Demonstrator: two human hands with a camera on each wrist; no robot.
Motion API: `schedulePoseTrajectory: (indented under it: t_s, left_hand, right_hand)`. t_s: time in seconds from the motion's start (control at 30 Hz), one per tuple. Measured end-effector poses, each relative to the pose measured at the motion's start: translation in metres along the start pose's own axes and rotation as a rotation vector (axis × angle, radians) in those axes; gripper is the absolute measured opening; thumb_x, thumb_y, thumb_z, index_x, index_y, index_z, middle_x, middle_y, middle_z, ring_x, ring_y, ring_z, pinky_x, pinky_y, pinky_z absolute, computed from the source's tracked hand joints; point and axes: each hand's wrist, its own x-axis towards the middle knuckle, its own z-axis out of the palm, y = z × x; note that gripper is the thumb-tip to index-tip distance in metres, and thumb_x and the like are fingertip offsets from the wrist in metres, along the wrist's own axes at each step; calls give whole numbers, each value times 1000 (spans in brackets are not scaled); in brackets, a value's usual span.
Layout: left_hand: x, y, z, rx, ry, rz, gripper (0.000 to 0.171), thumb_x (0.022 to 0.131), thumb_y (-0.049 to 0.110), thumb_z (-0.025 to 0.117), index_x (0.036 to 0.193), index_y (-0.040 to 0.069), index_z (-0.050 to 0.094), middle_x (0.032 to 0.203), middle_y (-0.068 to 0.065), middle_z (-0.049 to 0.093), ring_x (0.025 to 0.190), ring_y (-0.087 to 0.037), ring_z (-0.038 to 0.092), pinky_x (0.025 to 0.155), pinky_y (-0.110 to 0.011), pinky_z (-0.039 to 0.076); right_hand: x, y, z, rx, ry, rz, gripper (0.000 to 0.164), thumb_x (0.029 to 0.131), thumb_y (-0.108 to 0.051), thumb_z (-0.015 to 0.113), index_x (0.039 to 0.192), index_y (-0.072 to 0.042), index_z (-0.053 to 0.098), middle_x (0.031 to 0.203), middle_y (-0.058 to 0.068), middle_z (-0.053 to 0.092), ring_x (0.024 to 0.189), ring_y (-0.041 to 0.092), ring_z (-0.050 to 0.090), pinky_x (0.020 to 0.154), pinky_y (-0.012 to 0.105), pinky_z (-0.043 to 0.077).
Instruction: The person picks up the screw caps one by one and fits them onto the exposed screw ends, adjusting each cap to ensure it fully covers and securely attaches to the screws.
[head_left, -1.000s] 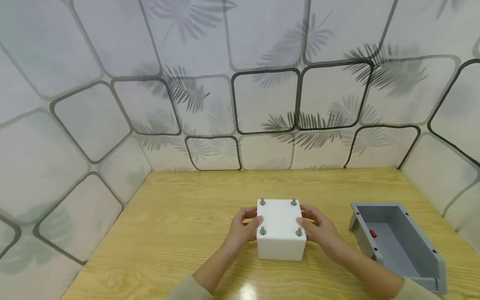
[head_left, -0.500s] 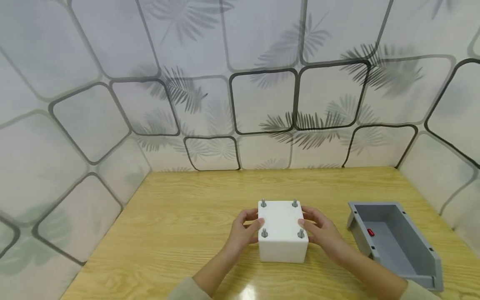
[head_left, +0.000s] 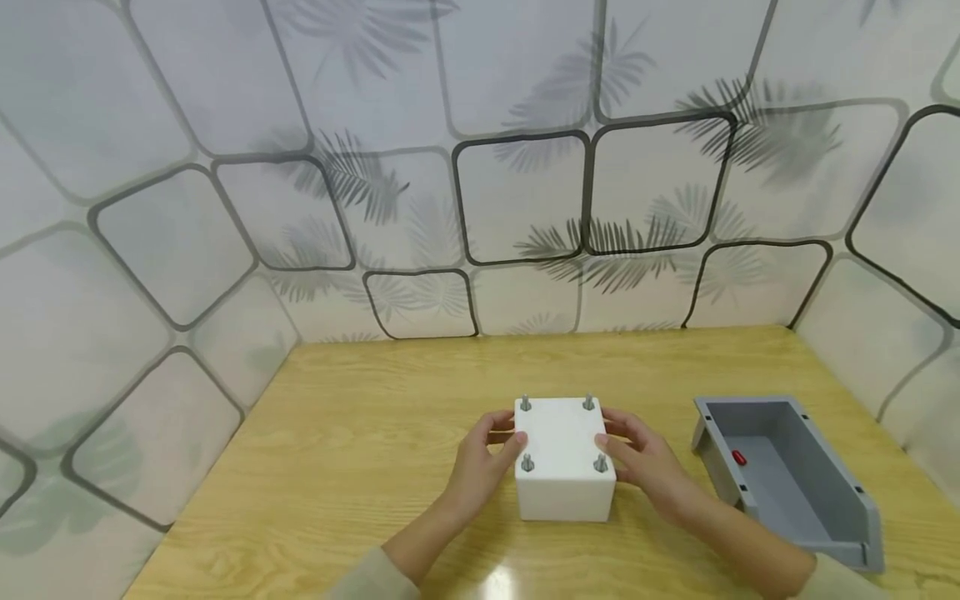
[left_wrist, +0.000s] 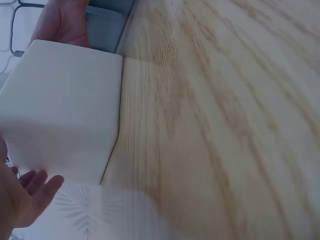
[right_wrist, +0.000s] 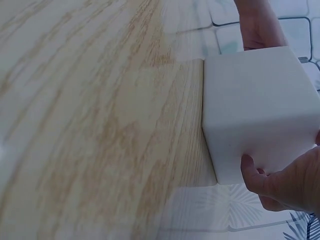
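A white box-shaped block (head_left: 560,439) sits on the wooden table, with an upright metal bolt at each corner of its top, such as the near left bolt (head_left: 527,462). My left hand (head_left: 480,458) holds its left side, thumb on the top edge. On the opposite side my right hand (head_left: 648,460) grips it the same way. In the left wrist view, fingers (left_wrist: 42,192) of the left hand touch the block's plain side face (left_wrist: 60,95). The right wrist view has the right hand's fingers (right_wrist: 257,180) against the block (right_wrist: 260,95). The bolts do not show in either wrist view.
A grey open bin (head_left: 795,475) stands on the table to the right, beside the right forearm. A small red piece (head_left: 738,457) lies inside it near its left wall. Patterned cloth walls (head_left: 525,200) border the wooden table (head_left: 337,433) at the back and sides.
Both hands keep their hold on the block, which stays in place. Only the head view shifts slightly.
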Motion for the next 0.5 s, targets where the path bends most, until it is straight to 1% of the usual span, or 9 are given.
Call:
schedulePoseTrajectory:
  t_s: [0.1,0.13,0.2,0.3,0.43,0.5]
  left_hand:
    - [0,0,-4,151,-10,156,44,97,32,51,132,6,47,125,-11,54,113,-27,55,87,-31,54]
    - [-1,-1,-6,200,-16,210,44,97,31,51,133,6,46,125,-10,53,113,-27,55,86,-31,55]
    - [-1,-2,-8,299,-5,327,44,97,31,50,133,5,48,123,-11,54,110,-28,57,83,-30,56]
    - [0,-7,-12,438,33,515,50,97,40,45,131,3,50,119,-12,56,105,-27,60,80,-29,57]
    - [7,-12,-18,569,99,790,65,95,51,34,125,-2,55,117,-15,59,103,-27,62,85,-30,56]
    - [11,-13,-20,617,116,931,66,94,54,37,121,-3,58,116,-16,60,103,-28,63,88,-31,54]
  right_hand:
    - [0,-1,-1,-1,-4,-1,60,94,-28,57,145,-8,32,142,22,36,119,33,49,86,41,55]
    - [0,-1,-1,-1,-5,0,60,94,-28,57,145,-8,32,142,23,36,119,33,50,86,41,55]
    - [0,-1,-1,0,-8,1,60,94,-28,57,145,-8,32,142,23,36,119,33,50,86,41,55]
    - [0,-1,-1,2,-8,-2,61,93,-29,58,144,-8,32,142,23,36,121,34,48,86,41,55]
    - [0,-2,-1,4,-10,-8,60,93,-27,57,144,-8,33,142,23,36,123,36,45,86,41,55]
    - [0,-1,-1,2,-6,-4,60,93,-28,58,144,-9,33,142,23,36,123,36,45,86,42,55]
